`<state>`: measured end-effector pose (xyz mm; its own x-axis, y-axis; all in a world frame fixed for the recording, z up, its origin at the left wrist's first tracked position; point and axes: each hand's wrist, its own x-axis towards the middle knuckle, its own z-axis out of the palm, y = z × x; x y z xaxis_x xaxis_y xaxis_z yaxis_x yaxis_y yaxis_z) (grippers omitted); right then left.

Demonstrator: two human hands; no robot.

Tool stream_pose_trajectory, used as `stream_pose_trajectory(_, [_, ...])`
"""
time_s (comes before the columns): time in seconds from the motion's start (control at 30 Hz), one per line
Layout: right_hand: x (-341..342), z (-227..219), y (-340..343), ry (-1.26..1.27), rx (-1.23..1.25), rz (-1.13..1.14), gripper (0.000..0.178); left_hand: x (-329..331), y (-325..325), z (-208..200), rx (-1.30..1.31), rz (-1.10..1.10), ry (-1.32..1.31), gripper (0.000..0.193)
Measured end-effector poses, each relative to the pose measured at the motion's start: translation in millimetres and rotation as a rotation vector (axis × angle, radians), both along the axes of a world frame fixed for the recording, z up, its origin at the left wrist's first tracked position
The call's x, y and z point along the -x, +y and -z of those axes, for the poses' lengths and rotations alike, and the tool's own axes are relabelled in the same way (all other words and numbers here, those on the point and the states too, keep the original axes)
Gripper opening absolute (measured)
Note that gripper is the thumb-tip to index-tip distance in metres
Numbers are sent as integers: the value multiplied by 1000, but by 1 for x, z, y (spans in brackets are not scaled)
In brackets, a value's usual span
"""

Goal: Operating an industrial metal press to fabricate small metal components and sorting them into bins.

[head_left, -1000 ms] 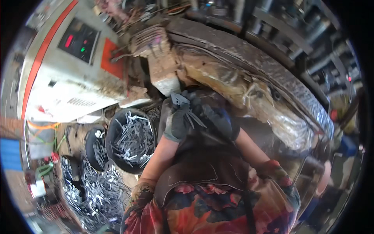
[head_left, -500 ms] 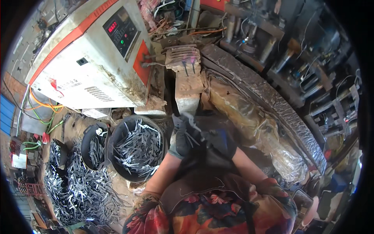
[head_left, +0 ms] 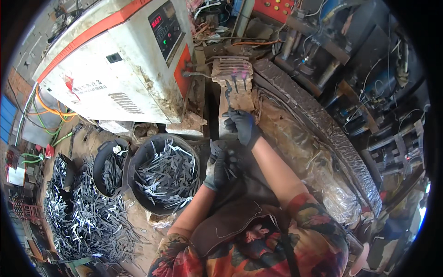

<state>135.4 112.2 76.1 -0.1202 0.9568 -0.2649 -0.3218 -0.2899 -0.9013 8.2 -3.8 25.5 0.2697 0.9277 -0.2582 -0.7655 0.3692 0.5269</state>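
My right hand (head_left: 243, 126), in a dark glove, reaches forward over the block. Its fingers are closed on the lower end of a slim grey metal piece (head_left: 228, 96), which points away toward the slotted top of a brick-like block (head_left: 240, 99). Dark rods stand against the block's front, with pink glowing spots (head_left: 239, 73) above them. Close to my lap, my gloved left hand (head_left: 218, 168) is closed around several grey metal pieces (head_left: 215, 148), whose ends stick out. Its fingers hide most of them.
A white and orange machine (head_left: 152, 92) with a lit panel stands at front left. Left of me are a black bucket (head_left: 131, 187) of metal pieces, a smaller container (head_left: 95, 173) and a loose heap (head_left: 92, 221). Foil-wrapped beam (head_left: 318, 115) and metal machinery (head_left: 323, 60) lie right.
My right hand has moved forward from beside my left hand to the block, carrying the metal piece. My left hand has stayed near my lap. The whole view has shifted slightly.
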Motion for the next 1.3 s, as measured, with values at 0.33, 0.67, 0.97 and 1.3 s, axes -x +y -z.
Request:
stream_pose_trajectory(0.33, [18, 12, 67, 269, 105, 176, 26, 0, -3, -6, 82, 21, -62, 16])
stream_pose_trajectory(0.67, [-16, 17, 49, 143, 182, 136, 68, 11, -1, -2, 92, -16, -39, 14])
stream_pose_trajectory(0.97, [-36, -2, 77, -18, 60, 201, 49, 0, -2, -4, 76, 56, -28, 19])
stream_pose_trajectory(1.3, [-156, 17, -127, 61, -411, 464, 24, 18, 14, 48, -259, 110, 601, 33])
